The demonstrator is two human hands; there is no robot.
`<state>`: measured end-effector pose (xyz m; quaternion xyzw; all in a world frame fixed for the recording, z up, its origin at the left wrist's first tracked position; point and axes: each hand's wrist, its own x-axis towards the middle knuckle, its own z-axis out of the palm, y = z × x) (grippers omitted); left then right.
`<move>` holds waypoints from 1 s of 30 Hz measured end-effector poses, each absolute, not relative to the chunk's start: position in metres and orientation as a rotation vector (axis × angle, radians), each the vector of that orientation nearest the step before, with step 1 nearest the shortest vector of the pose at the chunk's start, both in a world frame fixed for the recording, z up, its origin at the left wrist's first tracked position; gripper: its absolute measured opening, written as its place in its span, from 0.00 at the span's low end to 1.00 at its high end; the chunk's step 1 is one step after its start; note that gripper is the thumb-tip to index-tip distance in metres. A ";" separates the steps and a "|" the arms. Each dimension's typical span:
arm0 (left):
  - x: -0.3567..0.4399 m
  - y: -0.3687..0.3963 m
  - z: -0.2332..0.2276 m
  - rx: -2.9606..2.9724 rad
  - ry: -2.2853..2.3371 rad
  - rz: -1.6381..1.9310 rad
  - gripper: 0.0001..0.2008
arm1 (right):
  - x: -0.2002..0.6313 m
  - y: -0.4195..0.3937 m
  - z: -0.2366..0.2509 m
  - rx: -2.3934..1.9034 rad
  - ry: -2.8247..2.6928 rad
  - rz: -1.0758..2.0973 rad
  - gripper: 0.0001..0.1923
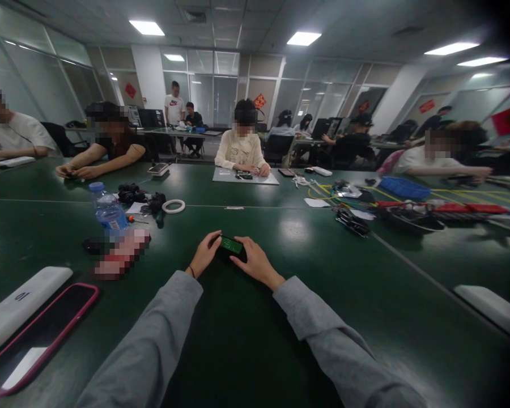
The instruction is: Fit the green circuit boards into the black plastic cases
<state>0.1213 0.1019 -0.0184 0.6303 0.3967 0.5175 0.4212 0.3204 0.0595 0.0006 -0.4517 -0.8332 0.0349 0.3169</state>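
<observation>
A small green circuit board point(230, 245) with a dark edge is held just over the table, between my two hands. My left hand point(205, 253) grips its left end, with the thumb on the near side and the fingers closed around the far edge. On the other end, my right hand point(255, 262) has its fingers curled at the top right corner and its thumb by the lower edge. The undersides of the board and of several fingers are hidden. Grey sleeves cover both my forearms.
Left on the green table point(238, 351) lie a red-rimmed phone point(42, 334), a white power bank point(25, 306), a water bottle point(109, 211) and a tape roll point(174, 206). Cables point(352, 222) and a blue tray point(403, 187) lie right. A co-worker point(243, 144) sits opposite.
</observation>
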 end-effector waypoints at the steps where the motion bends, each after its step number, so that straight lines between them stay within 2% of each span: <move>1: 0.122 0.102 -0.018 1.570 1.003 1.293 0.19 | 0.320 0.059 0.002 -1.181 -2.202 0.085 0.29; 30: 0.119 0.100 -0.015 1.590 1.024 1.290 0.16 | 0.319 0.059 -0.001 -1.232 -2.176 0.146 0.27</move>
